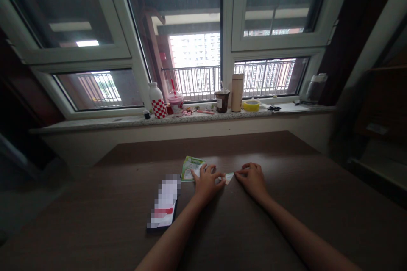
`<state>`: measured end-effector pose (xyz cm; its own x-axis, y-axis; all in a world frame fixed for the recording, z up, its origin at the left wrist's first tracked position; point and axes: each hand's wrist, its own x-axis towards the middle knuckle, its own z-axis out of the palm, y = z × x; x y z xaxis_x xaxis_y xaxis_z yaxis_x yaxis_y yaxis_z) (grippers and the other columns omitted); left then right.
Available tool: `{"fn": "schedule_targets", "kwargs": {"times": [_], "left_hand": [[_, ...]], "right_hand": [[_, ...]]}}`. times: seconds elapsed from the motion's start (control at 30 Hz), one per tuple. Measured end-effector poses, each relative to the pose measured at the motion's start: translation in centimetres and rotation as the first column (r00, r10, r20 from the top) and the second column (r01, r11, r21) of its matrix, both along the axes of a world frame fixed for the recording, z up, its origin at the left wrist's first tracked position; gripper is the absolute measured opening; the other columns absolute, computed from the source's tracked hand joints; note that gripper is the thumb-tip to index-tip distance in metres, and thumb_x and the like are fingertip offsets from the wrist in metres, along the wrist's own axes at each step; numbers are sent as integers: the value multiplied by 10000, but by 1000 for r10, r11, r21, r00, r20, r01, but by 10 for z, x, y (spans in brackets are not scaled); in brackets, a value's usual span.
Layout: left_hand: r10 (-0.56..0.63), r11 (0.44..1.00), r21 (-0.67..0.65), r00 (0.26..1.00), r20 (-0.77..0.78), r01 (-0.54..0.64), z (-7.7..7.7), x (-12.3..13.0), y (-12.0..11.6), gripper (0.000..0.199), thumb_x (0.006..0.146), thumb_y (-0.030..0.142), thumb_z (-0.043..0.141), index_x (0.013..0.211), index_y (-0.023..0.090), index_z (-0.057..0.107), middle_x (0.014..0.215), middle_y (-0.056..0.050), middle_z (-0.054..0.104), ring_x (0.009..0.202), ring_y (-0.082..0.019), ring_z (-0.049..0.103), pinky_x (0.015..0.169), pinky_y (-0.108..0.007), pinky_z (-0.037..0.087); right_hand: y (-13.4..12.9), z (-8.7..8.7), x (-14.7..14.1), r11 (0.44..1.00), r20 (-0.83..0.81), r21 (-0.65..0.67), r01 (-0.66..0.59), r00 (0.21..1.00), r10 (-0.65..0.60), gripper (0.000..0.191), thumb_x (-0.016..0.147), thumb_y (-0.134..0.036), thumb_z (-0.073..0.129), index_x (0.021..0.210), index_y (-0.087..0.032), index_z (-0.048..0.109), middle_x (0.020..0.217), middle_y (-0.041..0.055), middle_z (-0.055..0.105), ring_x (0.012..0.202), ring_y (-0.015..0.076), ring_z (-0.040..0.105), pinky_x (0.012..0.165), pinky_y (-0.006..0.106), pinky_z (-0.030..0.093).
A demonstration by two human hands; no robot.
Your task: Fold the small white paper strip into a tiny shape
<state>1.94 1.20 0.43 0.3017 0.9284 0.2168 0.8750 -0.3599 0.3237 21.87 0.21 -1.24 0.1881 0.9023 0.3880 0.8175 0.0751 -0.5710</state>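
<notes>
A small, pale, printed piece of paper (228, 178) is between my hands, just above or on the brown table. My left hand (207, 183) pinches its left end between thumb and index finger, the other fingers fanned out. At the opposite corner, the fingertips of my right hand (253, 180) are closed together on the paper. A green-and-white printed card or packet (188, 172) lies partly under the spread fingers of my left hand. To the left of my left forearm rests a phone (165, 203) with its lit screen blurred out.
The brown table (305, 203) reaches to the wall below the window. Along the stone sill (127, 123) stand a checkered bottle (158, 103), a pink cup (176, 103), a dark drink cup (222, 101), a tan flask (237, 93), yellow tape (251, 106) and scissors (274, 108).
</notes>
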Motion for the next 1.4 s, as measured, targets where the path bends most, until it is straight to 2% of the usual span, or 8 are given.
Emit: {"fn": "schedule_targets", "kwargs": {"times": [0.27,0.5,0.63,0.87,1.13,1.4], "left_hand": [[-12,1000,25,1000,2,12,-4,-1,2,222,836,526,575,1017,460,684,1379,43,512,1354,-333,293,1020,-785,-40],[-8,1000,25,999,31,8,-4,-1,0,214,835,518,584,1013,458,687,1365,35,525,1356,-319,296,1035,-759,-66],[-7,1000,28,1000,28,6,-3,-1,0,212,833,525,584,1004,458,688,1366,37,524,1352,-320,301,1032,-762,-64],[-9,1000,22,1000,24,9,-3,-1,1,231,835,526,577,1018,446,692,1367,30,520,1347,-336,300,1033,-764,-59],[3,999,34,1000,23,-4,-4,0,0,221,835,518,585,1016,446,689,1364,36,522,1350,-328,297,1043,-758,-49],[13,1000,13,1000,-1,-13,0,1,-1,232,831,518,592,1034,452,683,1382,37,508,1354,-330,292,1046,-759,-36]], "right_hand": [[1,-1,1,999,34,-2,33,999,-33,207,829,-378,609,857,-276,787,1026,110,608,1056,295,476,938,417,415],[4,-4,0,994,-15,82,-74,997,75,169,814,-316,622,894,-289,768,1128,83,574,1118,272,461,978,398,398],[1,2,-5,998,42,13,-65,997,64,133,795,-327,647,819,-283,770,1111,89,584,1117,288,456,942,405,404],[-4,8,-12,999,97,-38,-4,995,8,105,756,-346,673,813,-280,732,1044,72,582,1069,274,473,887,380,398],[-2,5,-10,998,101,-52,-23,994,28,181,708,-389,709,834,-259,701,1061,70,571,1075,272,478,907,381,394],[-4,3,-11,996,121,-79,-51,991,60,335,643,-453,739,900,-256,656,1113,69,548,1114,280,473,944,396,377]]}}
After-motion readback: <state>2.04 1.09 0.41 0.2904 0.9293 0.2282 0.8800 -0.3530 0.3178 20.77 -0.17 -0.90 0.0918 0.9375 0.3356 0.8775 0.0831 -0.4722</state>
